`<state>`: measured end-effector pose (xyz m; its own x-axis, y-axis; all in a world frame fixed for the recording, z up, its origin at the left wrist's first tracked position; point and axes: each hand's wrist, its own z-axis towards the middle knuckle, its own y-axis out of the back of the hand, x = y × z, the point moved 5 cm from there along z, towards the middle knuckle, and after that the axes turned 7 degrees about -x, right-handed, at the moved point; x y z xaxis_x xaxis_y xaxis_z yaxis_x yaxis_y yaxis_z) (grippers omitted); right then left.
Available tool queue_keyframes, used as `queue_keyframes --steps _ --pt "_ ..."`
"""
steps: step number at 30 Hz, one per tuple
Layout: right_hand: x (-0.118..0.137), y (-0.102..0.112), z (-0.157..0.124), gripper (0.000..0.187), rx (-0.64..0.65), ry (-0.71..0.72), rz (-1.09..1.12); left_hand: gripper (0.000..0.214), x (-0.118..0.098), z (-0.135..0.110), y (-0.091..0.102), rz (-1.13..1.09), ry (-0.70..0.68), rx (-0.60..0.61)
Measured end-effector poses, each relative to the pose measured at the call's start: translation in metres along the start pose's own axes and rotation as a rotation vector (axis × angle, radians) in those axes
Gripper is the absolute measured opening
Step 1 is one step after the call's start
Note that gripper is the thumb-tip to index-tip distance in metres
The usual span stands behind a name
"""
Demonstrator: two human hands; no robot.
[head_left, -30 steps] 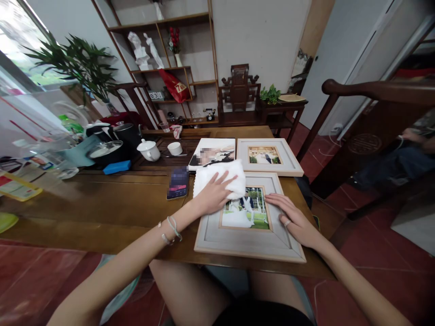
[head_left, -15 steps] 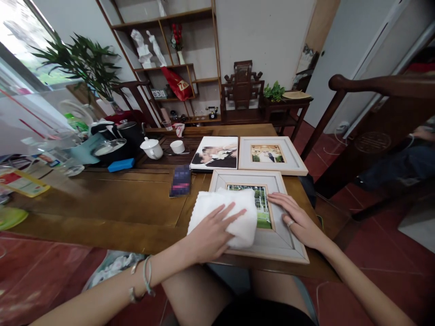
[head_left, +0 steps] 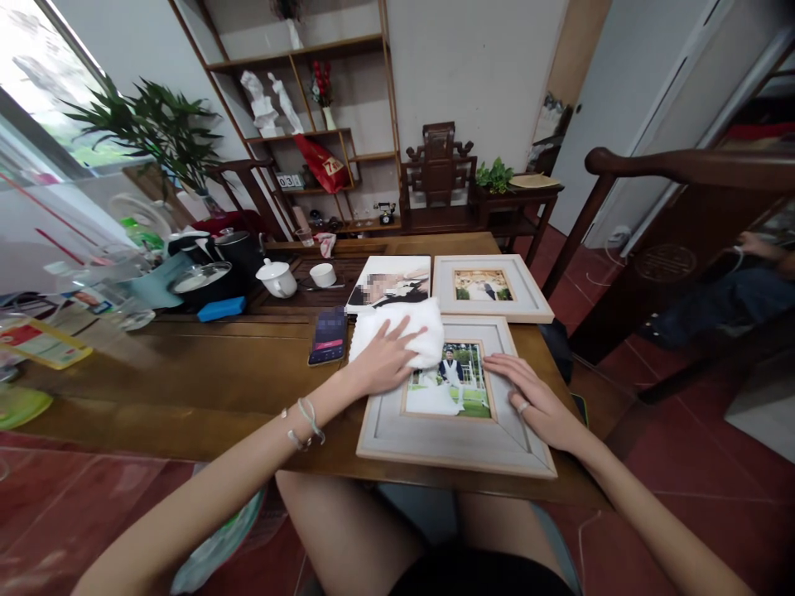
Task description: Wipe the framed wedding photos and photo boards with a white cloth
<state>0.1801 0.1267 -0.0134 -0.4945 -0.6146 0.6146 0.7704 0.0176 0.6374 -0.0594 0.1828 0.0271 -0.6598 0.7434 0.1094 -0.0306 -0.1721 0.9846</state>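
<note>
A folded white cloth (head_left: 427, 324) covers the upper left corner of a pale wooden picture frame (head_left: 403, 443). My left hand (head_left: 386, 361) presses on top of the cloth with its fingers spread; its palm side is hidden. Flat along the frame's right side lies my right hand (head_left: 542, 412), its fingers stretched toward the inner edge. The photo (head_left: 460, 385) inside shows a person in a dark vest and a white dress on grass. Behind it, a second framed photo (head_left: 522, 285) and an unframed print (head_left: 388, 277) lie side by side.
A phone (head_left: 327, 335) lies left of the frame. Farther left are a white teapot (head_left: 276, 278), a white cup (head_left: 322, 274), a blue block (head_left: 222, 309) and several bottles. A wooden chair (head_left: 676, 165) stands at the right. The frame lies near the table's front edge.
My left hand has slid the cloth away from me and leftward, from the photo's left side to the frame's upper left corner. More of the photo shows. My right hand stays in place.
</note>
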Motion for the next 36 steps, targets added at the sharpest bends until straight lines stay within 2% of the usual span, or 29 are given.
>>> queue_keyframes --steps 4,7,10,13,19,21,24,27,30,33,36 --pt "0.000 0.000 0.000 0.052 0.001 -0.003 0.005 0.025 -0.055 -0.038 0.013 -0.104 -0.072 0.079" --pt "-0.001 -0.001 -0.001 0.051 0.007 -0.002 0.016 0.021 -0.104 -0.067 0.028 -0.204 -0.212 0.106" --pt "-0.003 -0.001 -0.001 0.051 0.013 0.001 0.022 0.024 -0.132 -0.079 0.033 -0.227 -0.276 0.089" --pt "-0.004 -0.001 -0.001 0.050 0.011 0.009 0.014 0.024 -0.126 -0.069 0.025 -0.181 -0.189 0.051" --pt "-0.003 -0.001 -0.002 0.050 0.013 0.022 0.004 0.027 -0.062 -0.018 0.000 -0.033 0.092 -0.021" --pt "-0.002 -0.001 -0.002 0.048 0.016 0.022 0.001 0.028 -0.046 0.001 -0.004 0.009 0.110 -0.067" --pt "-0.002 -0.002 -0.002 0.046 0.019 0.022 -0.006 0.032 -0.036 0.028 -0.009 0.011 0.092 -0.129" --pt "-0.001 -0.001 -0.001 0.046 0.012 0.024 -0.004 0.032 -0.043 0.044 -0.012 -0.002 0.054 -0.127" --pt "-0.001 -0.001 -0.001 0.045 0.000 0.025 0.004 0.033 -0.059 0.039 -0.009 -0.031 -0.001 -0.034" --pt "-0.001 -0.001 -0.001 0.046 0.001 0.020 0.005 0.032 -0.084 0.011 0.007 -0.074 -0.060 0.088" --pt "-0.001 0.000 -0.001 0.047 -0.002 0.012 0.006 0.031 -0.114 -0.026 0.029 -0.119 -0.126 0.147"
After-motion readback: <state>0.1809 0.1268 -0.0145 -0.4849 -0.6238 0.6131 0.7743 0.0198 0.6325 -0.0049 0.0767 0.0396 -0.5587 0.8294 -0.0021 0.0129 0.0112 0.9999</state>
